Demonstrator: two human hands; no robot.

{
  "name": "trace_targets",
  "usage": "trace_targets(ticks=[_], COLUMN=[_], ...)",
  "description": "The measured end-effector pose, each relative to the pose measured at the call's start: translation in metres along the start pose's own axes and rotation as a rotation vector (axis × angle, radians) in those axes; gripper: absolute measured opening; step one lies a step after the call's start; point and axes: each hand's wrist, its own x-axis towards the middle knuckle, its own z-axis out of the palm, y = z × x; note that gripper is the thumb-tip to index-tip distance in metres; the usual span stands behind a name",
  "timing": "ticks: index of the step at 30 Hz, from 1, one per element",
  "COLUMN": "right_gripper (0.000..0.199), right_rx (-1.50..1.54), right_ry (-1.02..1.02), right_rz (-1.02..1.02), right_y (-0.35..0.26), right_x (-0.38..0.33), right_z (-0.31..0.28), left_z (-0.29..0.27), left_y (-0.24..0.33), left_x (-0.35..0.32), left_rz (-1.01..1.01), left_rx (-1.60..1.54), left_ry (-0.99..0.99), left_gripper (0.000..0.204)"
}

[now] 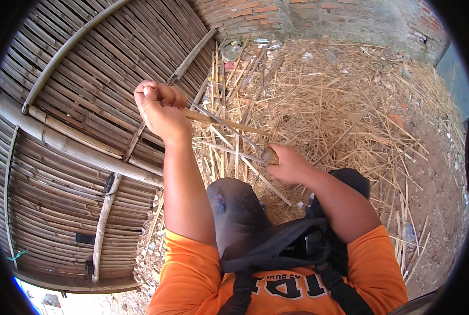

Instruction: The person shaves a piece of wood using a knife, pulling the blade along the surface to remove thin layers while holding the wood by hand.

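Observation:
My left hand point(160, 108) is raised and closed around the end of a thin bamboo strip point(221, 122), which runs right and slightly down from the fist. A grey knife blade point(229, 128) crosses that strip. My right hand point(287, 164) grips the knife's handle lower down, just above my knees. My forearms come up from orange sleeves.
A woven bamboo panel point(82, 105) with thick bamboo poles lies to my left. Several loose bamboo slivers and dry shavings point(329, 100) cover the ground ahead. A brick wall point(308, 18) stands at the back. A black bag point(276, 241) hangs at my chest.

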Motion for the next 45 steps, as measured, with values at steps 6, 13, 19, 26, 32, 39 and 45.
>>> trace_targets(ticks=[6, 13, 19, 26, 32, 39, 45], right_gripper=[0.050, 0.035, 0.056, 0.042, 0.034, 0.032, 0.033], right_rx=[0.053, 0.066, -0.025, 0.111, 0.046, -0.018, -0.023], right_ry=[0.095, 0.128, -0.024, 0.086, 0.049, -0.014, 0.036], right_rz=[-0.121, -0.218, -0.048, -0.152, -0.140, -0.091, -0.138], right_y=[0.007, 0.024, 0.006, 0.001, 0.010, 0.008, 0.010], right_x=[0.000, 0.006, 0.002, -0.004, 0.002, 0.002, 0.001], right_z=[0.002, 0.011, 0.002, 0.004, 0.008, 0.008, 0.007], left_z=[-0.002, 0.000, -0.006, -0.008, -0.006, -0.016, -0.018], left_y=[-0.001, 0.000, -0.001, 0.002, 0.001, 0.002, 0.003], left_x=[0.000, -0.001, 0.002, -0.001, 0.000, 0.000, -0.002], left_rz=[-0.018, -0.022, -0.001, -0.022, -0.013, 0.017, 0.000], left_rx=[-0.027, -0.035, 0.004, -0.029, -0.012, -0.011, -0.031], left_ry=[-0.020, -0.003, 0.048, -0.002, 0.026, 0.039, 0.045], left_gripper=[0.011, 0.011, 0.013, 0.011, 0.011, 0.013, 0.012])
